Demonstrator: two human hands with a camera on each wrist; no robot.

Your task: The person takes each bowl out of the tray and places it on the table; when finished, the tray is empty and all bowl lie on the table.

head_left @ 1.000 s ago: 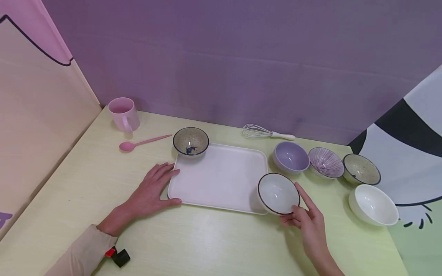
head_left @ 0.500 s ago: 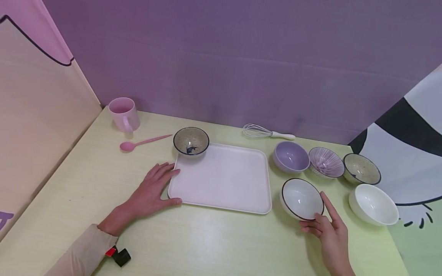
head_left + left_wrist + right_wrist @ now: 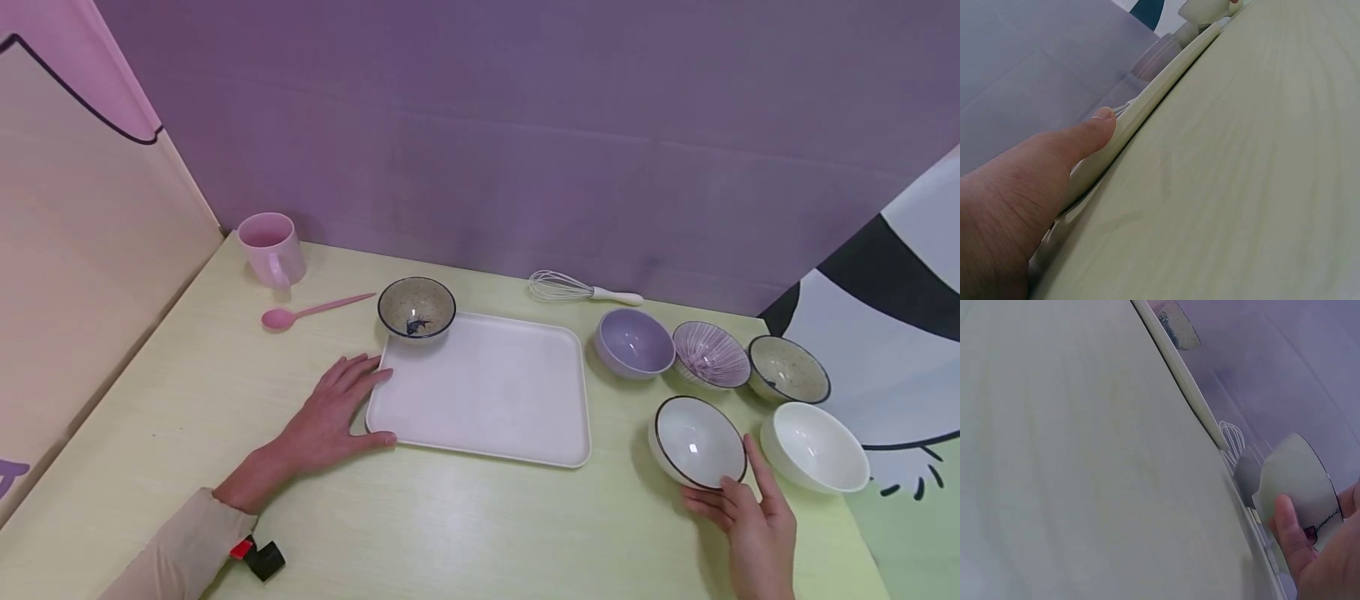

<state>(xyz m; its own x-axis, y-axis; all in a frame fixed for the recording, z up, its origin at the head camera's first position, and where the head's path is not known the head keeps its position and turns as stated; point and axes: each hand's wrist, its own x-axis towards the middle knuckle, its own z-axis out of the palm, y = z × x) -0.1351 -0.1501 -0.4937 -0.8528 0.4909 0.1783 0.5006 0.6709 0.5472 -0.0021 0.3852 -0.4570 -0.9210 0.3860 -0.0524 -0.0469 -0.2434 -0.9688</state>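
Observation:
My right hand (image 3: 757, 521) grips a white bowl (image 3: 699, 442) with a dark brown rim by its near right side, thumb outside the wall. The bowl tilts and seems just off the table, right of the tray. In the right wrist view, a small red and dark pattern shows on the bowl (image 3: 1297, 478). My left hand (image 3: 326, 417) rests at the left end of the white rectangular tray (image 3: 487, 392), fingers spread and touching its edge. The left wrist view shows the thumb of the left hand (image 3: 1029, 169) against the tray's rim.
A speckled bowl (image 3: 417, 308) sits on the tray's back left corner. At right stand a purple bowl (image 3: 634, 342), a striped bowl (image 3: 710, 354), another speckled bowl (image 3: 789, 368) and a plain white bowl (image 3: 813, 447). A whisk (image 3: 585, 287), pink spoon (image 3: 315, 311) and pink mug (image 3: 271, 250) lie behind.
My right hand has carried the dark-rimmed white bowl rightward, from over the tray's front right corner to beside the plain white bowl. The left hand has stayed in place.

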